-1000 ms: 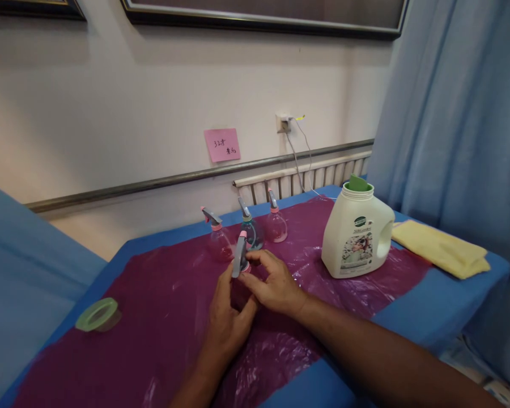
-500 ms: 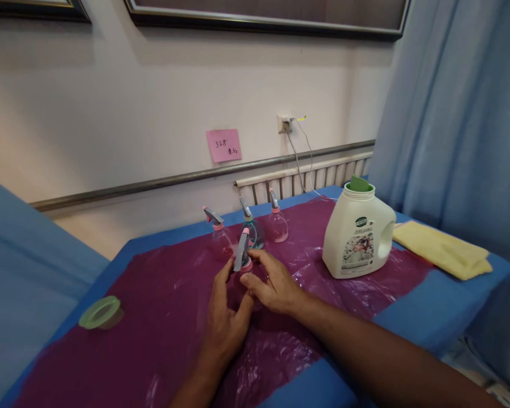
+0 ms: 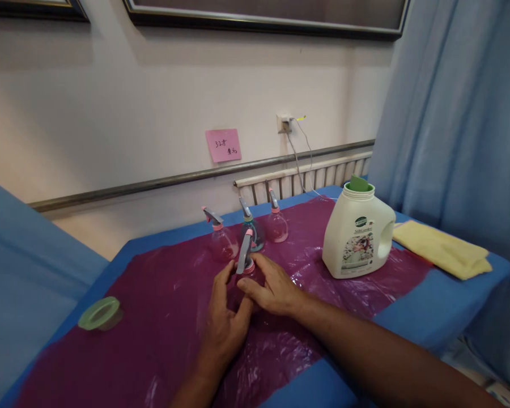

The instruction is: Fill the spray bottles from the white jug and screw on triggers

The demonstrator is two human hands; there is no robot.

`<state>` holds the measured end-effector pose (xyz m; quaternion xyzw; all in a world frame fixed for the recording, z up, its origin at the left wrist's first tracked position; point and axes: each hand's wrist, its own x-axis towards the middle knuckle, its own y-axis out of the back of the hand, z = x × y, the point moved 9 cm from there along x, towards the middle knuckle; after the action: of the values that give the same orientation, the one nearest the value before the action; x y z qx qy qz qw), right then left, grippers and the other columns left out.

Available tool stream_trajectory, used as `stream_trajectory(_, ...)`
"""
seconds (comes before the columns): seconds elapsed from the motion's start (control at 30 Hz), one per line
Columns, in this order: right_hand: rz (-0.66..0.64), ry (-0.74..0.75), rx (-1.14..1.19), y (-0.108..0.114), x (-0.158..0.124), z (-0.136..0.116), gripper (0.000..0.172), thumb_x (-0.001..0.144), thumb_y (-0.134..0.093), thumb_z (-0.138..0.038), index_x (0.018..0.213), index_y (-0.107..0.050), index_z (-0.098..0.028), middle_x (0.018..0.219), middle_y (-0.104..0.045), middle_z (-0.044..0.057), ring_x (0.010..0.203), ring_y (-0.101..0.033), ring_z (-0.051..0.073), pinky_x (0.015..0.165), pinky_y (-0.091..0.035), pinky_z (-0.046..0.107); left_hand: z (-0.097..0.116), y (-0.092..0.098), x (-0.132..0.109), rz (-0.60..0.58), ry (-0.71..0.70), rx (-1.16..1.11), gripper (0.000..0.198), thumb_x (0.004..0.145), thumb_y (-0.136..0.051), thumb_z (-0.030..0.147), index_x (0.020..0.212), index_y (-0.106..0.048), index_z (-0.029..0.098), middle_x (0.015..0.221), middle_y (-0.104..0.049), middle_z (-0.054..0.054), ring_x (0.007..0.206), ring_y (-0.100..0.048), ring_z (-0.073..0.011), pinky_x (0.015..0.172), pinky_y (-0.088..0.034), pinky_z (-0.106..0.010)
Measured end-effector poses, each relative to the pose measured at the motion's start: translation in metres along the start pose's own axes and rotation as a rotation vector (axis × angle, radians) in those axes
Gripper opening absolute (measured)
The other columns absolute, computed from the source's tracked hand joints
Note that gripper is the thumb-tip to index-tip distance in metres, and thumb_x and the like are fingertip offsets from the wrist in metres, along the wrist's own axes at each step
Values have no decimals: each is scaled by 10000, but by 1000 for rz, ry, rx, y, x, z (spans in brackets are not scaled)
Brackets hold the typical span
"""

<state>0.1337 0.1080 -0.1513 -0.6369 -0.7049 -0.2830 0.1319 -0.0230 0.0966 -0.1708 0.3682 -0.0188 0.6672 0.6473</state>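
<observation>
A clear spray bottle with a grey and pink trigger head (image 3: 245, 256) stands upright at the near middle of the table. My left hand (image 3: 228, 317) is closed round its left side. From the right, my right hand (image 3: 274, 288) grips the same bottle, its thumb across the front just below the pink collar. The hands hide most of the bottle's body. Just behind it stand a pink-collared spray bottle (image 3: 224, 243), a teal-tinted spray bottle (image 3: 257, 233) and another pink-collared spray bottle (image 3: 277, 228).
A white detergent jug (image 3: 335, 249) with a green piece in its mouth stands to the right. Beyond it lies a folded yellow cloth (image 3: 444, 246). At left rests a green cap (image 3: 87, 322). Purple plastic sheeting (image 3: 153, 294) covers much of the blue-clothed table.
The trigger head of the held spray bottle has shifted slightly to the right and turned a little. Both hands stay round the bottle; the other things have not moved.
</observation>
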Motion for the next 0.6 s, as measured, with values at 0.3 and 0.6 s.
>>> stream_trajectory(0.3, 89, 30, 31, 10, -2, 1, 374, 1119, -646, -461, 1421, -683, -243, 1412, -783, 99, 1315, -722, 280, 1149, -536, 452, 4, 5, 0, -4, -9, 9, 573, 1093, -678, 504, 1611, -542, 298, 1597, -629, -129, 1465, -624, -337, 1277, -491, -600)
stream_trajectory(0.6, 221, 50, 1, 22, -4, 6, 325, 1165, -548, -446, 1351, -718, -241, 1319, -813, 99, 1244, -747, 249, 1100, -558, 417, 10, 17, -2, 100, -35, -18, 277, 1157, -559, 498, 1243, -668, 258, 1534, -653, -117, 1421, -643, -294, 1198, -516, -480)
